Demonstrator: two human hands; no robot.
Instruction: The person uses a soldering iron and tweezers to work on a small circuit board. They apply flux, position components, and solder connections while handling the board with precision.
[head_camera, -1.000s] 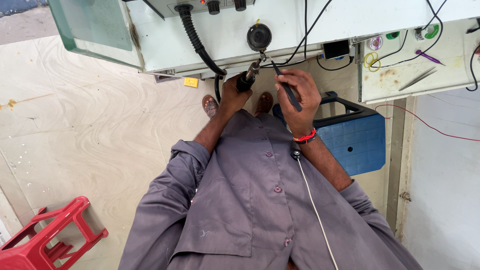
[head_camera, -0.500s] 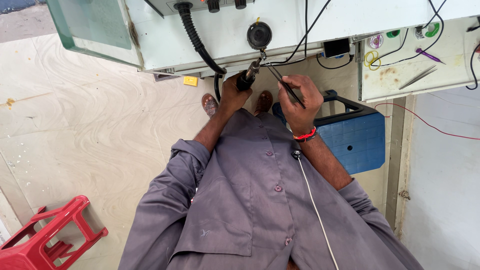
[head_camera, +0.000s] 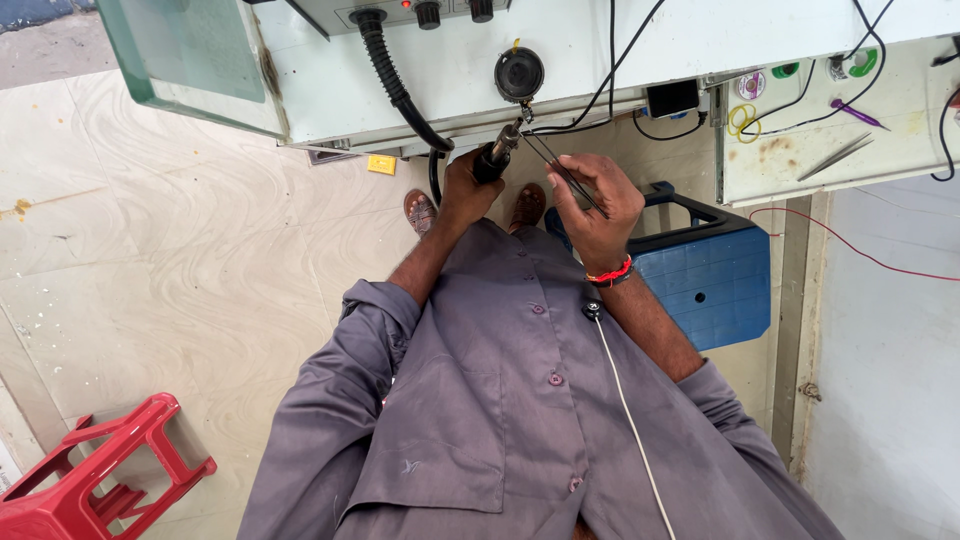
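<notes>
Gripping a black hot-air handpiece with a metal nozzle (head_camera: 497, 157), the left hand (head_camera: 468, 190) is closed round its handle, nozzle aimed up at a round black part (head_camera: 519, 73) on the white bench (head_camera: 600, 50). The right hand (head_camera: 598, 205) pinches thin black tweezers (head_camera: 565, 172) — tips just beside the nozzle. A small yellow rectangular label (head_camera: 381, 164) lies on the floor under the bench edge.

Single head cam, looking steeply down the torso; white workbench (head_camera: 620, 50) sitting at 12 o'clock, tiled floor (head_camera: 150, 260) at 9, hands close, mid-frame.
</notes>
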